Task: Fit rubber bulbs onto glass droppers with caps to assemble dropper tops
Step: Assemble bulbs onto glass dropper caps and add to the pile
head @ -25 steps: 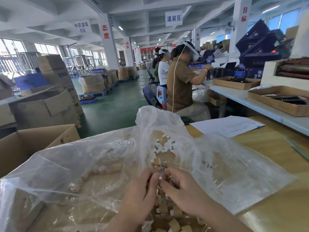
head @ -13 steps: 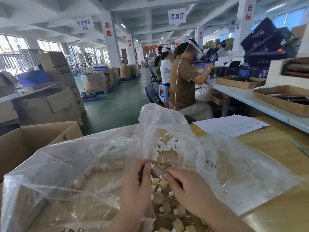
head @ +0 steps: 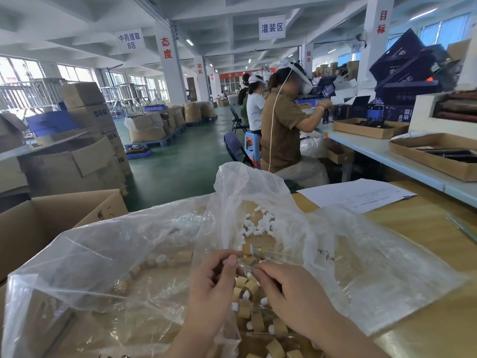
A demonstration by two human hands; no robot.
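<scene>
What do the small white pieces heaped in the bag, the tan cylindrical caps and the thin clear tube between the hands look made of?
Small white pieces: matte, opaque, rounded; probably soft rubber. Tan cylindrical caps: dull wood-coloured sides; wood or wood-look plastic, cannot tell which. Thin clear tube: see-through, straight, with glints; likely glass.

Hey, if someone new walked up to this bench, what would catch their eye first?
Probably the crumpled clear plastic bags spread over the near bench, with white rubber bulbs heaped inside at centre and tan caps piled in front of them. Above those, the left hand and right hand pinch a glass dropper between them. Behind, a seated person in a brown shirt works at the next table.
</scene>
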